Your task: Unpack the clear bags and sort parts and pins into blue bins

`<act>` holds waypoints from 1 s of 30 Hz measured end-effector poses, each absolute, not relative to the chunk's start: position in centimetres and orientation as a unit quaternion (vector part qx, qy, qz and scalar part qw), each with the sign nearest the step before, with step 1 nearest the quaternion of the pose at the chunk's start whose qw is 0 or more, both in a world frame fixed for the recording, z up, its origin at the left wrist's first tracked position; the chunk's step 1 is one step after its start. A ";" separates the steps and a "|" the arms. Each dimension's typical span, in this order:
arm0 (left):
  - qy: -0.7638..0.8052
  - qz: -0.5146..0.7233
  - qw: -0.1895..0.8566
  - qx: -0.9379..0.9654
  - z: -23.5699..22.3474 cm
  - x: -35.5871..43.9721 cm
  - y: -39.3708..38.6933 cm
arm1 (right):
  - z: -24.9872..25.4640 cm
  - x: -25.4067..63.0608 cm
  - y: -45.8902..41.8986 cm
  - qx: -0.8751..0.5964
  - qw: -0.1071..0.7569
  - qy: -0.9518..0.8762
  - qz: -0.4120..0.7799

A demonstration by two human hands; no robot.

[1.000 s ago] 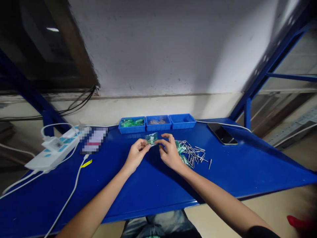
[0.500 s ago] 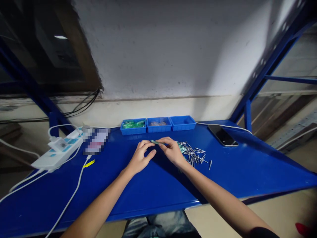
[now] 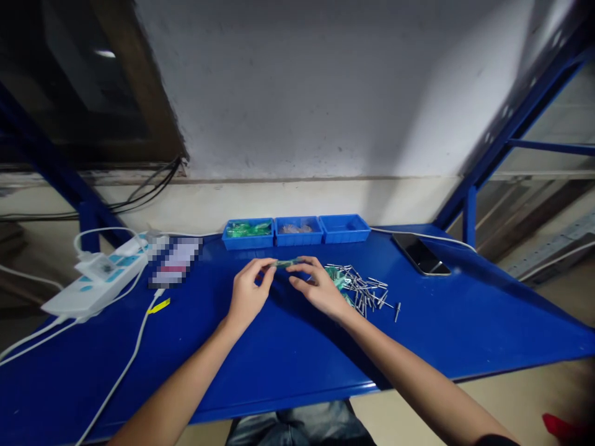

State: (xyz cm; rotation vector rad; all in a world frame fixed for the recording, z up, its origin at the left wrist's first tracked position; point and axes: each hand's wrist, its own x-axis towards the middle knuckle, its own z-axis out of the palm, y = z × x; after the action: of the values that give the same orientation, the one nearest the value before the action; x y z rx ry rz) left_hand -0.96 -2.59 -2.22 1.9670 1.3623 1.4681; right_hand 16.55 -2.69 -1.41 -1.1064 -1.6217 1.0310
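Packet (image 3: 285,264), mid-frame above counter (image 3: 274,359), extends rightward from left hand's (image 3: 248,290) narrow thumb-and-finger grip, long axis running across frame. Right hand's (image 3: 321,290) fingers at right end, thumb apart; whether they grip, cannot tell.

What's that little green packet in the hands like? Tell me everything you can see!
The little green packet is thin and looks like shiny plastic. It is seen almost edge-on, so what's inside can't be made out. It lies nearly flat, held up over the blue table. The left hand pinches its left end; the right hand has its fingertips at the other end.
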 end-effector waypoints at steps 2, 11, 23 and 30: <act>0.444 0.503 0.078 0.737 -1.9 -0.9 -2.9 | -0.9 16.6 -2.7 -0.421 0.449 -0.607 0.502; 0.463 0.460 0.155 0.741 -1.9 -0.3 -3.3 | -1.4 16.4 -2.7 -0.442 0.497 -0.631 0.399; 0.441 0.458 0.612 0.469 -1.9 -0.4 -2.7 | -2.2 16.6 -3.5 -0.373 0.406 -0.825 0.122; 0.475 0.490 0.393 0.616 -2.0 -0.6 -2.6 | -1.7 16.6 -3.2 -0.472 0.431 -0.723 0.261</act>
State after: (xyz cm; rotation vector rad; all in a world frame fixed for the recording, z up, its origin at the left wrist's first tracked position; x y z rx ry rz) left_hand -0.62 -2.59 -2.04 1.5641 1.2050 1.2433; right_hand 16.64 -3.22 -1.73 -1.1781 -1.8034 0.6509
